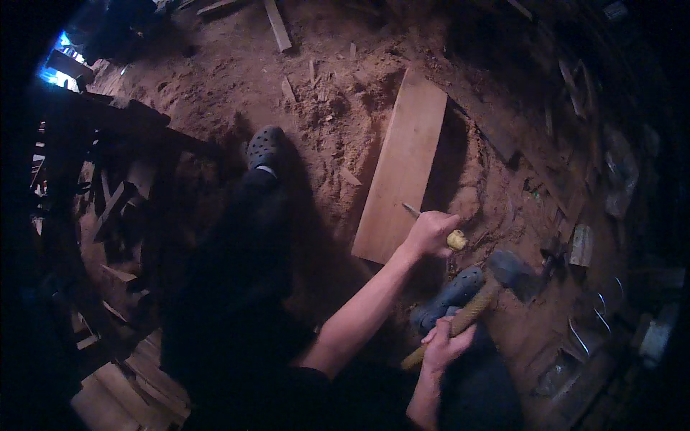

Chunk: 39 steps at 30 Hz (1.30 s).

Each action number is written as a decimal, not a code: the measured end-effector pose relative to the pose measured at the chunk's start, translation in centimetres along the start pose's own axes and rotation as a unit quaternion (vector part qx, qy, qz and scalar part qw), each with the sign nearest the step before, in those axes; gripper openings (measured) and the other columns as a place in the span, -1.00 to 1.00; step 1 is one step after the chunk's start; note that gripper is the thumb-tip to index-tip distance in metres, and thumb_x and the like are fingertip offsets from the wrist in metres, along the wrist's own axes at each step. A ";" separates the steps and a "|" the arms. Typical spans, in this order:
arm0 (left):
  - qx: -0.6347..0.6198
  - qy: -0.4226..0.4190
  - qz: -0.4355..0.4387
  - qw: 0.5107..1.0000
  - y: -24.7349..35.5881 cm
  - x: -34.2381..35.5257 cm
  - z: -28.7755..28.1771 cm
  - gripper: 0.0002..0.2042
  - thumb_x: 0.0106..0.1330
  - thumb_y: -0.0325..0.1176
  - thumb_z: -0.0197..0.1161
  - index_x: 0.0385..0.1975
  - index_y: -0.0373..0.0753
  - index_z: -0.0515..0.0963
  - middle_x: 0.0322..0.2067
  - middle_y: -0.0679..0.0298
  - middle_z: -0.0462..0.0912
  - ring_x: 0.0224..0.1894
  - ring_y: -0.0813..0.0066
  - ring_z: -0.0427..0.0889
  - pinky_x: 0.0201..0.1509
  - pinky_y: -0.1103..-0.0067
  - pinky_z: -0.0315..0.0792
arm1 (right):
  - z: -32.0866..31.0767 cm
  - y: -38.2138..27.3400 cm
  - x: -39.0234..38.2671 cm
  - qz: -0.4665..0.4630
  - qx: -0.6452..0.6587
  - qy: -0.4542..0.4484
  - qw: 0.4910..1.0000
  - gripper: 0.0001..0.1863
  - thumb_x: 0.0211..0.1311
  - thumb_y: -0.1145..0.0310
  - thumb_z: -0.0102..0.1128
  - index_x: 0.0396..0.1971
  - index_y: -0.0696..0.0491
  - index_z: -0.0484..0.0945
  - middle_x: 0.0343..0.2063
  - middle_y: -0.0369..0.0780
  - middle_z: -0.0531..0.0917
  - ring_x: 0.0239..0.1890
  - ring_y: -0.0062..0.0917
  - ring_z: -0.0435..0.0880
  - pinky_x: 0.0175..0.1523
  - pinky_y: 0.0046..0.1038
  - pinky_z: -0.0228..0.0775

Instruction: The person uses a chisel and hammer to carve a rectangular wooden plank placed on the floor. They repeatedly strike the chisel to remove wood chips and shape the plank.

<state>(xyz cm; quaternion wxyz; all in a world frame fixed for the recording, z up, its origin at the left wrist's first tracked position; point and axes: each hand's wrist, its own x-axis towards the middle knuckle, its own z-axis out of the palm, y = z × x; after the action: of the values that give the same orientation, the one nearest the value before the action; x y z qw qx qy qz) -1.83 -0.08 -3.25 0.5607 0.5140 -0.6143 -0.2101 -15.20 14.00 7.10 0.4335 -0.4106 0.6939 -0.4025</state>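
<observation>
Left hand (433, 233): closed in a fist around a chisel (456, 241); thin grey shaft emerging at the left, toward the plank, yellow butt showing at the right. Whether the tip touches wood cannot be told. Right hand (447, 343): nearer, fingers wrapped about the yellowish handle of a hammer (476, 304); handle slanting far and right to a dark, blocky head, its exact form dim. Plank (402, 161): one, long, flat, straight-edged, pale tan with a warm cast; upper face largely plain; lying lengthwise, far end set to the right, near end beside the left hand; dark shadow along the right edge. Shoes, pair, dark, perforated: left shoe (267, 148) left of the plank; right shoe (460, 287) between plank and hammer head. Ground (215, 79): brown, loose, crumbly, strewn with chips. Offcut (278, 26): narrow, pale, at far left. Boards (108, 402): stacked, near left.
</observation>
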 end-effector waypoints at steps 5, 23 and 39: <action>0.002 0.020 -0.023 1.000 -0.1 0.2 -0.3 -0.68 -0.42 -0.31 0.25 -0.67 -0.24 0.26 -0.72 0.10 0.32 -0.59 0.05 0.39 -0.54 0.31 0.25 | -0.7 -2.2 0.6 -0.063 0.023 0.040 0.997 -0.64 -0.03 0.59 -0.08 -0.15 0.26 0.22 -0.51 -0.15 0.42 -0.83 -0.61 0.32 -0.71 -0.59 0.26; 0.012 0.051 -0.025 0.998 -0.2 0.2 -1.1 -0.66 -0.40 -0.29 0.26 -0.65 -0.25 0.26 -0.71 0.08 0.34 -0.57 0.01 0.41 -0.52 0.30 0.28 | 0.5 -1.2 1.6 -0.201 -0.303 0.033 0.931 -0.64 -0.11 0.48 0.10 -0.25 0.31 0.32 -0.45 -0.13 0.52 -0.41 -0.37 0.52 -0.25 -0.41 0.38; 0.014 0.050 -0.018 0.998 -0.6 -0.2 -0.6 -0.65 -0.35 -0.23 0.28 -0.67 -0.24 0.25 -0.73 0.10 0.29 -0.62 0.04 0.37 -0.57 0.34 0.22 | -0.4 -1.1 0.5 -0.003 -0.154 0.007 0.988 -0.49 -0.11 0.41 0.12 -0.11 0.36 0.31 -0.22 0.09 0.50 -0.15 -0.12 0.50 -0.05 -0.34 0.32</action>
<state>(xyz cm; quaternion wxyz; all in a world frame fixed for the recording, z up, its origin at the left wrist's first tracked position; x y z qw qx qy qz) -1.06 0.03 -3.70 0.5792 0.5430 -0.5789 -0.1857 -15.45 13.22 8.08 0.3591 -0.4718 0.7492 -0.2950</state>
